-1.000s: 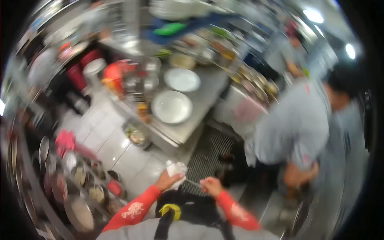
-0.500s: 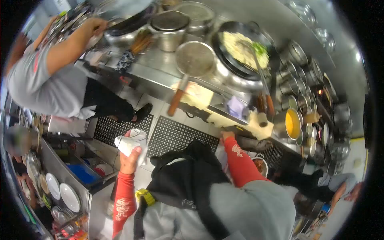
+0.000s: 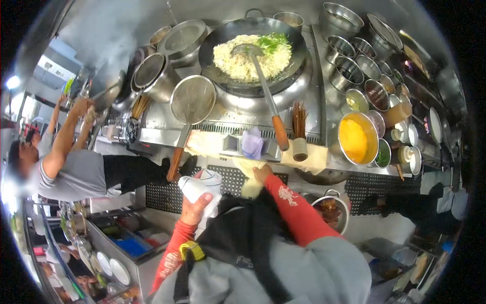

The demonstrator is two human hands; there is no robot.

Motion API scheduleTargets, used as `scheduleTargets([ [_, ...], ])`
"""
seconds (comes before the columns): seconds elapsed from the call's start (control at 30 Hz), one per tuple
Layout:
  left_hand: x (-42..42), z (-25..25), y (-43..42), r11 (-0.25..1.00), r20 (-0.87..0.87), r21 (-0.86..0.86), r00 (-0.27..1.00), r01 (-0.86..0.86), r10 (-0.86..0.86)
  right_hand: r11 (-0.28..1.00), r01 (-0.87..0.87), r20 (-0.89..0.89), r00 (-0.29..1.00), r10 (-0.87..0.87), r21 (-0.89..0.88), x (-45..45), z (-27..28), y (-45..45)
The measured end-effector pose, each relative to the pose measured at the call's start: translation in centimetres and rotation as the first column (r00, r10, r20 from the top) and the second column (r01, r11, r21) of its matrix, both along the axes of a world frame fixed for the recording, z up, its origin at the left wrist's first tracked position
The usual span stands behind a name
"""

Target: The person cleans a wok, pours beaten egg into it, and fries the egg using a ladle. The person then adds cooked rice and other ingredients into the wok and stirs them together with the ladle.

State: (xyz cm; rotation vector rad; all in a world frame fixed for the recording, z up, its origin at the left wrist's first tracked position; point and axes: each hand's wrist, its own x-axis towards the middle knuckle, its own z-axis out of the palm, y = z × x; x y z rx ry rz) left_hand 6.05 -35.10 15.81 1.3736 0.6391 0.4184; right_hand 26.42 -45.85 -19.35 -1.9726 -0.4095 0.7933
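A folded white cloth [image 3: 203,186] is gripped in my left hand [image 3: 194,209], held up in front of me with the thumb pressed on it. At the counter's front edge, my right hand [image 3: 262,174] has its fingers closed on a pale yellow cloth [image 3: 249,186] that hangs down there. Ahead of that hand sits a large black wok [image 3: 207,55] with fried rice [image 3: 276,60] and chopped greens in it. A ladle [image 3: 267,93] rests in the rice, its wooden handle pointing toward me.
A wire strainer [image 3: 193,101] lies left of the wok, its handle overhanging the counter. A bamboo brush [image 3: 299,134] and purple cloth [image 3: 252,143] lie in front. Right stands a pot of yellow liquid [image 3: 354,139]. A co-worker [image 3: 76,167] handles a steaming pan at left.
My view has turned toward the wok, which now sits near the middle. The yellow cloth now hangs lower beside my right hand. My left hand still holds the white cloth.
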Motion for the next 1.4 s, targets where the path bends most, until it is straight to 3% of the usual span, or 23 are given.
scheduleTargets([
  [0.07,1.5,0.7,0.1,0.999,-0.001,-0.054,1.0,-0.001,0.001,0.994,-0.074,-0.119,0.991,0.065,-0.079,0.5,2.6,-0.2],
  [0.1,2.2,1.7,0.1,0.993,-0.022,-0.116,1.0,0.016,-0.019,0.977,-0.163,-0.046,0.986,0.158,-0.134,0.7,2.8,0.3],
  [0.17,3.5,2.3,0.3,0.986,-0.034,-0.151,0.997,0.068,-0.073,0.911,-0.364,-0.111,0.931,0.348,-0.193,1.0,5.6,-0.3],
  [0.23,4.4,1.8,1.7,0.961,-0.03,-0.277,1.0,0.0,-0.009,0.776,-0.585,-0.148,0.811,0.566,-0.236,1.3,13.0,-0.7],
  [0.3,5.6,-0.8,4.6,0.943,-0.006,-0.333,1.0,0.003,-0.006,0.65,-0.734,-0.016,0.665,0.747,-0.195,1.2,24.4,0.0],
  [0.33,7.3,0.2,5.4,0.951,0.001,-0.308,0.999,0.033,-0.034,0.698,-0.704,0.118,0.688,0.716,-0.131,1.0,30.4,-0.1],
  [0.4,11.0,-1.5,8.4,0.883,0.076,-0.465,0.996,0.07,-0.039,0.891,-0.425,0.486,0.819,0.305,0.157,0.7,39.8,-0.3],
  [0.47,15.7,-1.4,10.1,0.877,0.155,-0.473,0.988,0.08,-0.007,0.956,-0.292,0.863,0.47,0.184,-0.045,4.2,43.7,0.8],
  [0.53,20.1,-1.1,12.0,0.824,0.204,-0.539,0.976,0.172,-0.071,0.959,-0.051,0.831,0.489,0.267,-0.279,6.8,43.2,1.9],
  [0.57,22.2,-1.8,12.6,0.847,0.235,-0.504,0.97,0.173,-0.058,0.926,-0.078,0.753,0.559,0.346,-0.368,8.2,40.9,1.7],
  [0.6,24.1,-2.0,13.1,0.835,0.231,-0.517,0.97,0.189,-0.076,0.944,-0.089,0.734,0.607,0.305,-0.318,9.1,38.9,1.4],
  [0.67,27.2,-1.9,13.2,0.84,0.069,-0.542,0.998,0.025,0.014,0.967,-0.114,0.683,0.689,0.242,-0.227,9.9,36.9,0.6],
  [0.73,28.7,-2.5,13.6,0.814,0.099,-0.575,0.995,0.085,-0.034,0.994,-0.083,0.521,0.846,0.109,-0.073,8.1,40.5,0.7],
  [0.77,29.0,-2.3,13.9,0.738,0.061,-0.669,0.997,0.082,-0.055,0.998,-0.039,0.472,0.882,0.012,0.048,7.9,40.4,0.4],
  [0.87,29.7,-2.4,14.6,0.605,0.079,-0.79,0.995,0.099,-0.06,0.99,0.122,0.392,0.909,-0.139,0.068,8.3,41.2,0.4],
  [0.9,30.0,-1.8,14.6,0.554,0.05,-0.829,0.997,0.075,-0.061,0.993,0.103,0.517,0.848,-0.118,0.058,9.9,39.5,0.1],
  [1.03,31.3,-2.9,15.3,0.493,0.03,-0.863,0.987,0.106,-0.16,0.971,0.183,0.565,0.79,-0.237,0.151,15.8,35.4,2.8],
  [1.13,31.5,-2.8,15.5,0.495,0.007,-0.863,0.982,0.101,-0.187,0.969,0.135,0.485,0.846,-0.222,0.208,18.9,34.6,6.8],
  [1.23,31.4,-3.2,15.4,0.51,0.015,-0.855,0.986,0.098,-0.165,0.979,0.035,0.192,0.979,-0.075,0.2,18.7,37.9,9.6],
  [1.33,31.6,-3.4,15.7,0.541,0.021,-0.833,0.983,0.117,-0.181,0.986,-0.141,0.163,0.979,0.124,0.095,16.4,40.0,8.8],
  [1.37,31.6,-3.8,15.7,0.55,0.024,-0.826,0.984,0.12,-0.177,0.95,-0.277,0.544,0.78,0.309,-0.143,16.4,38.1,7.3],
  [1.4,31.6,-3.5,15.7,0.559,0.031,-0.82,0.984,0.124,-0.173,0.925,-0.28,0.609,0.696,0.381,-0.258,15.6,37.8,5.6],
])
